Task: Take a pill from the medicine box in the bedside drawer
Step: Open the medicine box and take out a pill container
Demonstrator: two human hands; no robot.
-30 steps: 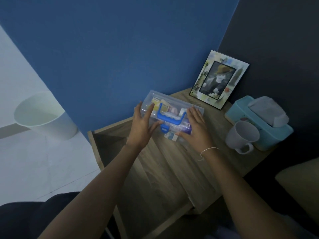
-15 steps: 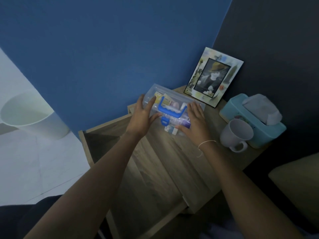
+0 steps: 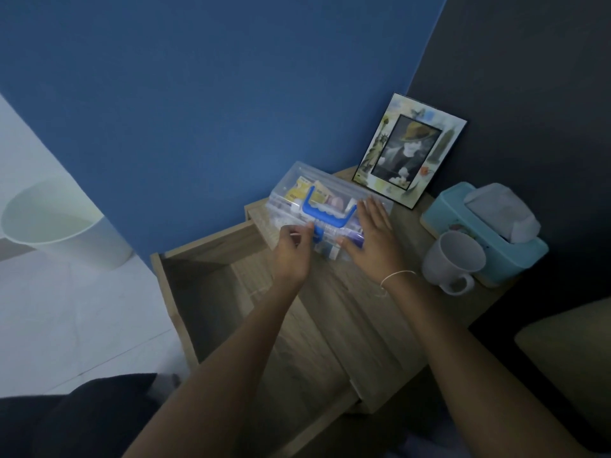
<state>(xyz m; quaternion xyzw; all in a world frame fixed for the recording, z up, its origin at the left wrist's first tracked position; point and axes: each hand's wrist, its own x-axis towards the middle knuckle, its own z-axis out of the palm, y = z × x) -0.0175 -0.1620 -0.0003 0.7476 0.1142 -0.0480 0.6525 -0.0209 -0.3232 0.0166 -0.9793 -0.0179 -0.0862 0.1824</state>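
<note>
The medicine box [image 3: 307, 190] is clear plastic with a blue handle [image 3: 325, 213] and packets inside. It stands on the wooden bedside table [image 3: 413, 259] above the open drawer [image 3: 205, 292]. My left hand [image 3: 292, 252] is at the box's front, its fingertips pinched on the blue latch [image 3: 318, 233]. My right hand [image 3: 373, 239] lies flat on the right end of the lid, fingers straight and thumb at the front edge. The lid looks closed. No single pill is visible.
A picture frame [image 3: 410, 150] leans on the dark wall behind the box. A white mug [image 3: 454, 259] and a teal tissue box [image 3: 486, 233] stand to the right. A white bin [image 3: 59, 226] is on the floor at left. A cushion edge [image 3: 568, 358] is at lower right.
Both hands held the box by its ends before. My left hand has since slid to the blue front latch and curled on it, and my right hand has flattened on the lid.
</note>
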